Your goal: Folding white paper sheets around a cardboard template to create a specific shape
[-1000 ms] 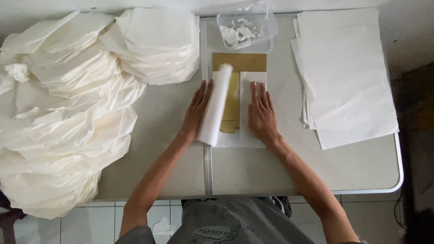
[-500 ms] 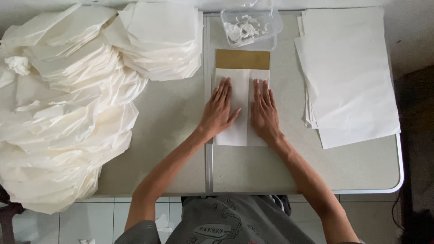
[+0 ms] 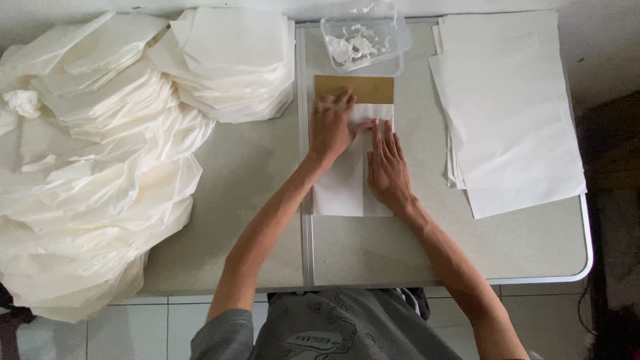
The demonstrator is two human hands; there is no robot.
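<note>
Head camera, looking straight down at a person's two bare hands working on a pale grey worktop (image 3: 253, 167). A folded white paper sheet (image 3: 340, 187) lies in the middle of it, covering most of a brown card (image 3: 353, 88) whose upper strip shows above the paper.

The left hand (image 3: 331, 127) rests on the upper left part of the sheet, fingers bent and pressing near the edge of the card. Half a second ago it lay flat and lower, alongside the other hand; it has since slid up toward the card. The right hand (image 3: 387, 163) lies flat, palm down, fingers together, on the right half of the sheet, much where it was. A second ago the paper's left side was curled up in a roll; now it lies flat. Neither grip is closed around anything: both hands are open and press the paper down.

Above the card stands a clear plastic tub (image 3: 365, 43) with white scraps inside. To the right lies a stack of flat white sheets (image 3: 513, 113). To the left, a tall pile of folded white papers (image 3: 227, 63) and a larger loose heap of crumpled cream paper (image 3: 87, 193) that spills over the worktop's left edge.

Below the worktop, pale floor tiles (image 3: 133, 327) show beside the person's grey shirt.
</note>
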